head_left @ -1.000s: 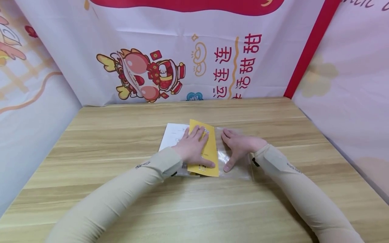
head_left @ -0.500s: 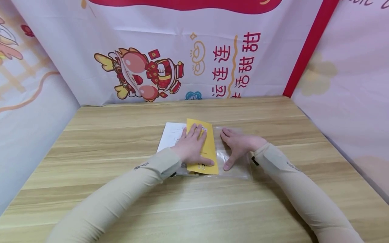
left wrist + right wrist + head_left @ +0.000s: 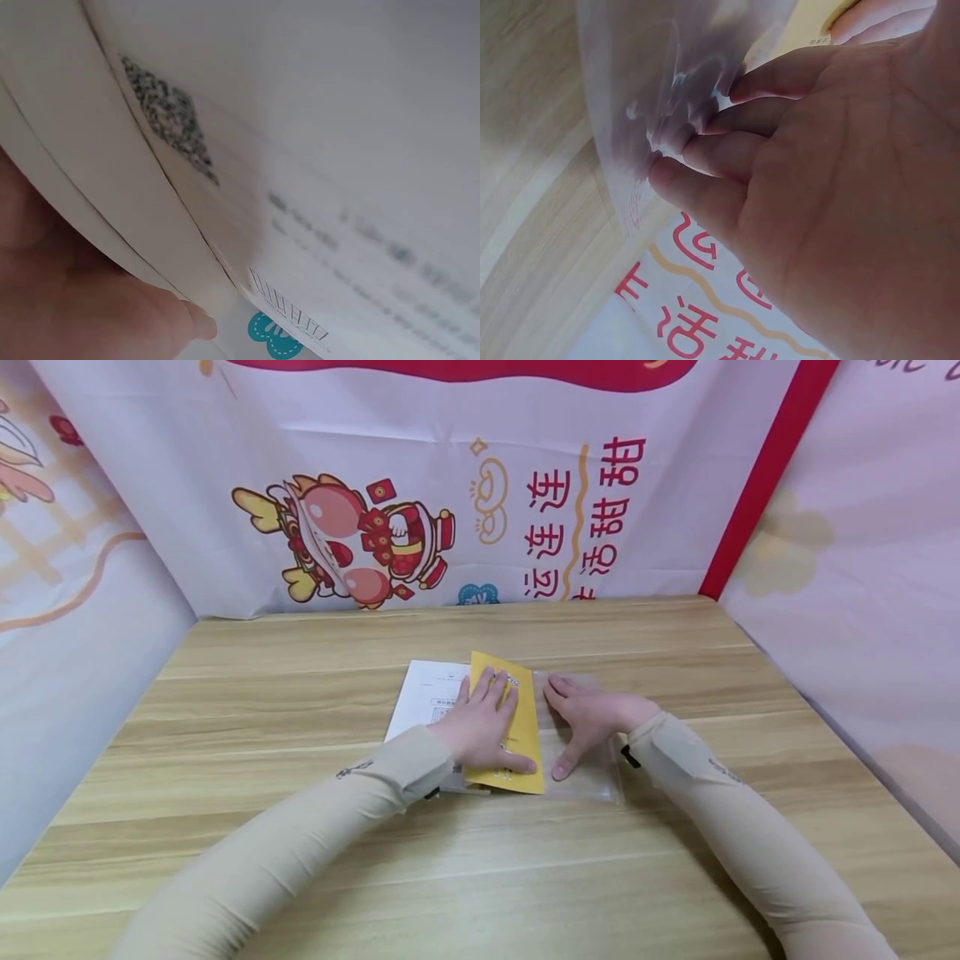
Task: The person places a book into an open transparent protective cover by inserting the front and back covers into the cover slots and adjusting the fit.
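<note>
"What's under your left hand?"

"My left hand [image 3: 483, 733] lies on the yellow paper [image 3: 528, 722], palm down, fingers fanned and thumb stretched toward its near corner. The yellow paper is smooth, a narrow upright panel with small dark print and straight edges."

"And beneath that?"

"The white paper [image 3: 425, 689], partly covered, jutting out on the left. Up close from my left wrist it's pale and matte, with a speckled code [image 3: 171, 116]; most of its lettering is blurred."

"Your right hand?"

"My right hand [image 3: 594, 722] is spread as well, thumb well apart from the fingers. The fingertips touch the bag [image 3: 588, 783], clear, thin and glossy, puckering into bright creases around them. It sits just right of the yellow paper; I can't tell how far it runs underneath."

"Where's it all lying?"

"Mid-table. The table [image 3: 480, 877] is pale, streaky wood grain; my sleeves [image 3: 300, 852] are beige, stretchy-looking, wrinkled."
</note>
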A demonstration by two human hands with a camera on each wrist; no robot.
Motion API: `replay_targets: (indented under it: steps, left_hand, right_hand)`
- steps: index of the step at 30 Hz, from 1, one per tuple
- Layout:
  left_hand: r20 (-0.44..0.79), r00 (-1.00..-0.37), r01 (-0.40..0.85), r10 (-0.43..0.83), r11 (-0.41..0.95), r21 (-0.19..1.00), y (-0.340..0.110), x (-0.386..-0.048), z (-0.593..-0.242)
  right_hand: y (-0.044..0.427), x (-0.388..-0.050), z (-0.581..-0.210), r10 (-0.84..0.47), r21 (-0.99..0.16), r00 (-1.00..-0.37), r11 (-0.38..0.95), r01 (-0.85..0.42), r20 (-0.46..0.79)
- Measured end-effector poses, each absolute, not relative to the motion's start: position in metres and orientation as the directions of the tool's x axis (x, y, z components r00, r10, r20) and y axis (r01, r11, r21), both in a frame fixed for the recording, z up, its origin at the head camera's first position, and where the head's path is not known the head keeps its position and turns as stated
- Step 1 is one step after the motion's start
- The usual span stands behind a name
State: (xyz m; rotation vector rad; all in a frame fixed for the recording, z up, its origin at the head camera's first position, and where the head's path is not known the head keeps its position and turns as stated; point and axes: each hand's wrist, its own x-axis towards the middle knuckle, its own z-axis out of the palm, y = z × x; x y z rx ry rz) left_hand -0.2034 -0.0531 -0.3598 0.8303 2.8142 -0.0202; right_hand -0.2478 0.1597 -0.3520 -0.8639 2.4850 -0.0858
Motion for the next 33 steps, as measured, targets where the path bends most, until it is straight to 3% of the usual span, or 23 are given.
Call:
replay_targets:
  steps: [9,33]
  left_hand:
    - [-0.241,-0.828,0.524,0.506,0.852,-0.015,-0.059,-0.202,-0.351]
    - [-0.212,-0.881,0.437,0.423,0.899,-0.022,-0.051,-0.197,-0.351]
  right_hand:
    - [0.158,-0.247,-0.352,-0.594,-0.230,-0.673,0.800,-0.554,-0.441]
    - [0.161,-0.247,-0.351,-0.608,-0.242,-0.670,0.790,-0.563,-0.426]
